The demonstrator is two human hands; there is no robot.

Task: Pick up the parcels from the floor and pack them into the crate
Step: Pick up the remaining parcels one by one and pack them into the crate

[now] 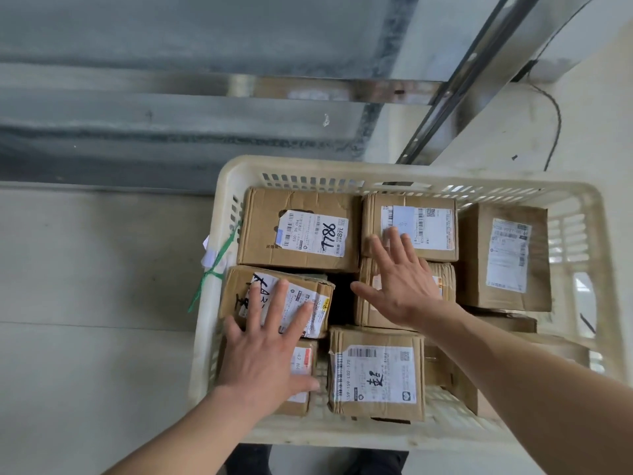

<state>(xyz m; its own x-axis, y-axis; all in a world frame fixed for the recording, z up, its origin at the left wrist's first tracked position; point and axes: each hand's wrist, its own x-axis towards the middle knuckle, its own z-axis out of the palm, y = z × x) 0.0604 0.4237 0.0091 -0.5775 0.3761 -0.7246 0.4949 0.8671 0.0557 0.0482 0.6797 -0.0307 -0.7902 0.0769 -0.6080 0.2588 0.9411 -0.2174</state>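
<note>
Under spread fingers (pixel 310 308) of both flat hands: cardboard parcels (pixel 298 229) in crate (pixel 233 180); likely stiff, light; grasp opposite sides.

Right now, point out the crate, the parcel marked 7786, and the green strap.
crate (pixel 342 168): head view, far rim.
parcel marked 7786 (pixel 263 217): head view, bare cardboard left of its label.
green strap (pixel 219 260): head view, middle, on the crate's left wall.

Pretty bare spot: pale smooth concrete floor (pixel 85 286) running up to a grey corrugated metal shutter (pixel 171 97). Right of the shutter there's a shiny steel guide rail (pixel 455 87), then a thin black cable (pixel 556 125) trailing down past it. Flat, even daylight.
</note>
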